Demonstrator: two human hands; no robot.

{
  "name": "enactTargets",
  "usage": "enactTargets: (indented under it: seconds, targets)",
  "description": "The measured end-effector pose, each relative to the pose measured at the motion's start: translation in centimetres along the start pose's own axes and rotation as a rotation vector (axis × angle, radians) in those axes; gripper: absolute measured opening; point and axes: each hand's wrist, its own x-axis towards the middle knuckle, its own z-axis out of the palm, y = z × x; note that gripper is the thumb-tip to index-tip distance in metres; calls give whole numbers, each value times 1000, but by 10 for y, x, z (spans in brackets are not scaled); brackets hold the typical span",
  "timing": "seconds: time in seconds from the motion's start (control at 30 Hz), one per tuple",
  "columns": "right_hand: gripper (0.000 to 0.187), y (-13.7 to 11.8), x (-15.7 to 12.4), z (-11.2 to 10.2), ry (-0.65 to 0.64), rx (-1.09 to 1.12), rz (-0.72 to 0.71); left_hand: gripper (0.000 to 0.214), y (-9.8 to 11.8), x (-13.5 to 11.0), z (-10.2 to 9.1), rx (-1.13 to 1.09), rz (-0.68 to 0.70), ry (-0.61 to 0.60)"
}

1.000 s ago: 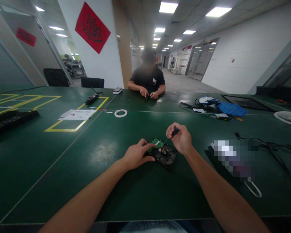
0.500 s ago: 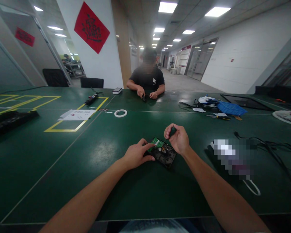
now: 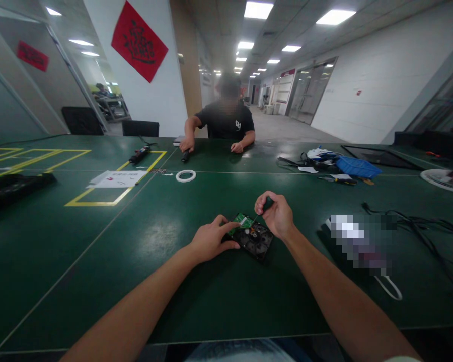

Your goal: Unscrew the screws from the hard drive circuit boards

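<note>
My left fingers (image 3: 230,228) hold the drive (image 3: 257,243) flat on the tabletop (image 3: 166,296), thumb at its near edge, index over the green board (image 3: 242,219), probably so it can't skid. Just right of them, my right fingers (image 3: 259,206) are curled round the screwdriver (image 3: 268,203), raised and tilted so the shaft slants down to the board's edge; whether the tip is seated, I can't tell. Beyond my left fingers lies the tape (image 3: 178,176), clear of my work; farther off, a co-worker's hand (image 3: 187,144) grips a dark tool (image 3: 185,156).
</note>
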Motion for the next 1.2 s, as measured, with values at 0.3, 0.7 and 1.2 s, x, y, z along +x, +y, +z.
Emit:
enactTargets:
  seconds: [0.3,0.7,1.2]
  targets:
    - [18,2,4,-2,10,-95,-37,64,-1,0,1,13,8,14]
    - [33,8,3,5,-64,-20,6,64,-2,0,3,-10,11,19]
    - [25,6,10,-5,-40,58,108,61,1,1,4,-27,-25,7]
